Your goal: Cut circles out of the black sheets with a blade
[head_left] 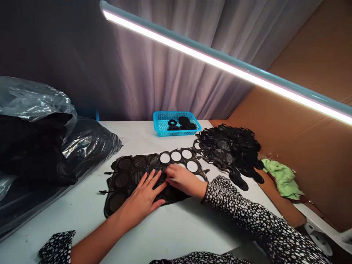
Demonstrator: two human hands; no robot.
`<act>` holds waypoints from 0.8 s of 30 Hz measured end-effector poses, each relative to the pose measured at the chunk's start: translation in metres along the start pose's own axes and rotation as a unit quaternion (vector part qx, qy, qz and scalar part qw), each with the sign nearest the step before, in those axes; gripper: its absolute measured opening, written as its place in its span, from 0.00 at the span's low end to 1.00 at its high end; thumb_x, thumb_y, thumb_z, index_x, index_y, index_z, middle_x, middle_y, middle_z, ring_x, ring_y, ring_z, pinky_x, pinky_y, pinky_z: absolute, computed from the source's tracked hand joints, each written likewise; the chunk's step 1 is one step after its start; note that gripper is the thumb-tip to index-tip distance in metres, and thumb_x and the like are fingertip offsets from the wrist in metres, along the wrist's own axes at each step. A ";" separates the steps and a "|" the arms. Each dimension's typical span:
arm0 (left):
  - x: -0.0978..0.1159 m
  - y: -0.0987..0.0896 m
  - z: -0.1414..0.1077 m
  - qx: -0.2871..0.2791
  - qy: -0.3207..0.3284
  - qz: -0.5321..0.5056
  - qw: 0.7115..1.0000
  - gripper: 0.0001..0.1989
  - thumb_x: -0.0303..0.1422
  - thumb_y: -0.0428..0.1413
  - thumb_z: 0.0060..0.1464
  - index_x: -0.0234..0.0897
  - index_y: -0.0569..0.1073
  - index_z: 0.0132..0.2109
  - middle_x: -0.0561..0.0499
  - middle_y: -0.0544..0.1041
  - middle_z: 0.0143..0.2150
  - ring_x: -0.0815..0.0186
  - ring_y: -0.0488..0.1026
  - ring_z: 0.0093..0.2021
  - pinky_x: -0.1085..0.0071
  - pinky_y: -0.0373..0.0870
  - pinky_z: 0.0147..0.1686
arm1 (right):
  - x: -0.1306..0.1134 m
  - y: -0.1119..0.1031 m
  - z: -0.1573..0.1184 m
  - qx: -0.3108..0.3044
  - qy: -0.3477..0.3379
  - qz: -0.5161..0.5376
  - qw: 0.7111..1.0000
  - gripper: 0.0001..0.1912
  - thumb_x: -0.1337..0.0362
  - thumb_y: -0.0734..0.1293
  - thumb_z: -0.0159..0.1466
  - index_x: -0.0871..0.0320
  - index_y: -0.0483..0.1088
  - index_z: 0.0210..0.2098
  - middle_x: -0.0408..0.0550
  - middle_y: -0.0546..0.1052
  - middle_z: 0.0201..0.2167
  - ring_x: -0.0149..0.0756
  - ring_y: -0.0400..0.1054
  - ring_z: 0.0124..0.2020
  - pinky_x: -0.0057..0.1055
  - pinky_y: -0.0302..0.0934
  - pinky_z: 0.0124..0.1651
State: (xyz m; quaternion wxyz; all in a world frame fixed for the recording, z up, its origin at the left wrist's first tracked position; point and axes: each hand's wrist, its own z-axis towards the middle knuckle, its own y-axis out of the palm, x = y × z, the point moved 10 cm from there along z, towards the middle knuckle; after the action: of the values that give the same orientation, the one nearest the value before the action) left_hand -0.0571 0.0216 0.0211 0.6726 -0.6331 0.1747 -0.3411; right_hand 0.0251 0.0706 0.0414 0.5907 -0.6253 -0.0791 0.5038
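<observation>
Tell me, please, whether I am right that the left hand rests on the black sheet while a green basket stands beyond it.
Not quite: the head view shows that the basket is blue, not green. The left hand does rest on the black sheet, with the basket beyond it.

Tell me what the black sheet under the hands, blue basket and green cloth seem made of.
Black sheet: probably rubber; dull sheen, ragged edges. Blue basket: likely moulded plastic; smooth, openwork walls. Green cloth: perhaps terry fabric; matte, fuzzy nap.
</observation>
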 end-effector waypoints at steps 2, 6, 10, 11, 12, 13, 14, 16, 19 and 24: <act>0.000 0.001 0.000 -0.001 -0.002 0.004 1.000 0.27 0.45 0.52 0.64 0.48 0.60 0.67 0.42 0.55 0.71 0.46 0.50 0.70 0.44 0.55 0.64 | 0.011 -0.012 0.002 0.018 0.013 -0.067 0.998 0.06 0.71 0.62 0.66 0.57 0.65 0.32 0.50 0.74 0.34 0.38 0.66 0.36 0.32 0.60 0.42; 0.003 0.001 -0.001 -0.009 -0.004 0.005 1.000 0.27 0.45 0.53 0.64 0.50 0.60 0.67 0.44 0.53 0.72 0.45 0.48 0.71 0.44 0.55 0.64 | 0.073 -0.079 0.017 0.141 0.157 -0.106 0.972 0.08 0.71 0.58 0.67 0.57 0.64 0.32 0.49 0.73 0.29 0.37 0.65 0.30 0.30 0.56 0.35; -0.010 -0.010 0.000 0.043 -0.033 0.001 0.999 0.27 0.45 0.52 0.64 0.43 0.62 0.66 0.42 0.55 0.71 0.46 0.48 0.71 0.47 0.58 0.64 | 0.076 -0.084 0.054 0.160 0.132 -0.047 0.977 0.06 0.70 0.62 0.65 0.57 0.65 0.32 0.48 0.76 0.31 0.36 0.68 0.31 0.28 0.55 0.36; -0.017 -0.013 -0.001 0.067 -0.053 0.007 0.996 0.27 0.45 0.51 0.65 0.40 0.63 0.66 0.40 0.57 0.70 0.47 0.50 0.70 0.47 0.58 0.64 | 0.065 -0.069 0.064 0.133 0.096 -0.021 0.986 0.05 0.70 0.62 0.65 0.57 0.66 0.32 0.48 0.77 0.32 0.35 0.68 0.33 0.28 0.56 0.37; -0.025 -0.015 -0.003 0.087 -0.073 0.014 0.993 0.27 0.45 0.51 0.65 0.37 0.63 0.65 0.37 0.59 0.69 0.47 0.52 0.70 0.47 0.59 0.63 | 0.054 -0.052 0.072 0.104 0.063 0.008 0.993 0.04 0.70 0.63 0.65 0.58 0.67 0.33 0.48 0.77 0.33 0.35 0.68 0.33 0.28 0.57 0.37; -0.032 -0.016 -0.006 0.100 -0.088 0.020 0.991 0.27 0.46 0.50 0.65 0.35 0.64 0.65 0.36 0.60 0.68 0.47 0.54 0.69 0.47 0.59 0.63 | 0.045 -0.035 0.077 0.073 0.038 0.041 0.996 0.03 0.69 0.63 0.65 0.58 0.67 0.33 0.47 0.77 0.33 0.34 0.68 0.33 0.27 0.57 0.37; -0.036 -0.014 -0.008 0.103 -0.094 0.023 0.990 0.27 0.46 0.50 0.65 0.35 0.64 0.64 0.36 0.62 0.68 0.47 0.56 0.69 0.47 0.60 0.63 | 0.037 -0.019 0.081 0.045 0.023 0.076 0.996 0.03 0.68 0.64 0.64 0.58 0.68 0.33 0.46 0.77 0.32 0.33 0.68 0.32 0.27 0.57 0.36; -0.041 -0.009 -0.012 0.092 -0.093 0.024 0.991 0.27 0.46 0.51 0.64 0.37 0.64 0.64 0.38 0.62 0.68 0.47 0.56 0.69 0.47 0.61 0.62 | 0.031 0.002 0.084 0.004 0.011 0.139 0.990 0.03 0.67 0.65 0.64 0.59 0.69 0.32 0.45 0.76 0.32 0.32 0.67 0.31 0.26 0.58 0.35; -0.041 -0.006 -0.016 0.081 -0.088 0.029 0.992 0.26 0.45 0.51 0.65 0.39 0.63 0.65 0.40 0.62 0.68 0.48 0.53 0.70 0.48 0.61 0.63 | 0.035 0.009 0.085 -0.018 0.019 0.182 0.983 0.03 0.66 0.67 0.62 0.59 0.70 0.32 0.45 0.74 0.33 0.31 0.66 0.32 0.26 0.59 0.36; -0.037 -0.006 -0.015 0.080 -0.077 0.045 0.993 0.27 0.45 0.51 0.65 0.35 0.64 0.64 0.39 0.65 0.66 0.45 0.53 0.69 0.47 0.61 0.62 | 0.042 0.007 0.087 -0.040 0.032 0.205 0.977 0.05 0.64 0.69 0.62 0.59 0.70 0.34 0.44 0.72 0.33 0.30 0.64 0.31 0.27 0.59 0.36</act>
State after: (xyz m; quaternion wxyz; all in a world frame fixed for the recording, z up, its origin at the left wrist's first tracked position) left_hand -0.0949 0.0360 0.0178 0.7474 -0.5929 0.1227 -0.2735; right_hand -0.0215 0.1555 0.0309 0.4516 -0.6673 0.0500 0.5901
